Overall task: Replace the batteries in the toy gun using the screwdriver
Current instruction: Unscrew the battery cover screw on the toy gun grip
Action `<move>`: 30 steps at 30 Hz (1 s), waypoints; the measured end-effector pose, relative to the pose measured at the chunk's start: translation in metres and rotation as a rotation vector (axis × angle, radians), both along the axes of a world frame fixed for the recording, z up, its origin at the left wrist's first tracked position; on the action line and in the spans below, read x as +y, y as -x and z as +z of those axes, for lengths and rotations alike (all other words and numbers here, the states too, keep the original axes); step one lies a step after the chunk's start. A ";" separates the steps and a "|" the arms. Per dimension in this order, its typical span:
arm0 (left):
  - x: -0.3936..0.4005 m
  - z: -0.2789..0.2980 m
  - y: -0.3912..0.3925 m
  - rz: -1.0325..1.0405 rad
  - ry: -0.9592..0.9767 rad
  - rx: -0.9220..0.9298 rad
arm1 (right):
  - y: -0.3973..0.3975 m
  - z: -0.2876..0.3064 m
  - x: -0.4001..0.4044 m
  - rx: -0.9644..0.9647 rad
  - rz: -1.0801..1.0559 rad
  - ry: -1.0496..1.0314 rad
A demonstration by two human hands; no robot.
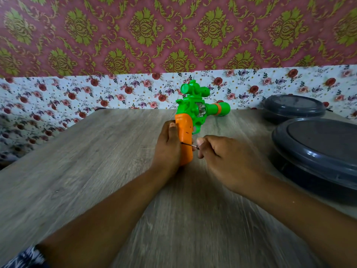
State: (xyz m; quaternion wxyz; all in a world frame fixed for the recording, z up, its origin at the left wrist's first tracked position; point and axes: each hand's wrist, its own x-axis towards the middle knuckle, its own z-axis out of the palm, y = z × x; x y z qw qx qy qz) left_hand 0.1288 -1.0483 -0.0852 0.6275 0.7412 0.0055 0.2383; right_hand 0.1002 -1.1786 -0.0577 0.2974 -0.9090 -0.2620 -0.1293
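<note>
A green toy gun (195, 107) with an orange grip (185, 132) stands on the wooden table (96, 161), barrel pointing right and away. My left hand (169, 149) grips the orange handle from the left, thumb up along its side. My right hand (222, 157) pinches a small screwdriver (190, 145); its thin metal shaft runs left and its tip meets the side of the orange grip. The screwdriver's handle is hidden inside my curled fingers.
Two dark grey round lidded containers stand at the right, one near (316, 151) and one farther back (293, 108). A floral cloth (58, 97) and patterned wallpaper run behind the table's far edge.
</note>
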 end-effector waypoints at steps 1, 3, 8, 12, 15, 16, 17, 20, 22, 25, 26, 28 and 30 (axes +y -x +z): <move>-0.001 0.001 0.001 -0.016 0.006 0.001 | 0.000 0.001 0.000 0.012 -0.019 0.004; -0.003 0.001 0.002 -0.038 0.012 -0.006 | -0.002 0.002 -0.001 0.001 -0.037 0.017; -0.001 -0.002 0.000 -0.063 0.011 -0.016 | -0.008 0.003 -0.002 -0.078 -0.018 -0.082; -0.001 -0.002 0.002 -0.060 -0.046 -0.029 | -0.013 0.006 -0.006 -0.024 0.027 -0.211; -0.001 -0.002 0.001 -0.023 -0.054 -0.029 | -0.014 0.002 -0.007 0.038 0.085 -0.343; 0.000 -0.004 0.000 -0.005 -0.070 -0.032 | -0.014 0.000 -0.005 0.047 0.104 -0.370; 0.001 -0.006 -0.001 -0.001 -0.093 -0.035 | -0.014 -0.002 -0.004 0.051 0.114 -0.386; 0.000 -0.006 -0.002 -0.031 -0.050 -0.031 | -0.012 -0.004 -0.003 0.036 0.068 -0.309; 0.000 -0.006 -0.002 -0.061 -0.009 -0.012 | -0.010 -0.005 -0.005 -0.072 -0.003 -0.124; -0.001 -0.004 0.000 -0.065 0.024 -0.014 | -0.008 -0.007 -0.008 -0.183 -0.072 -0.015; -0.001 -0.002 0.001 -0.060 0.023 -0.014 | -0.008 -0.007 -0.007 -0.194 -0.073 -0.011; -0.003 0.000 0.003 -0.058 0.003 -0.021 | -0.006 -0.005 -0.006 -0.194 -0.030 -0.037; -0.003 0.001 0.004 -0.045 -0.005 -0.022 | -0.003 -0.003 -0.004 -0.164 0.037 -0.128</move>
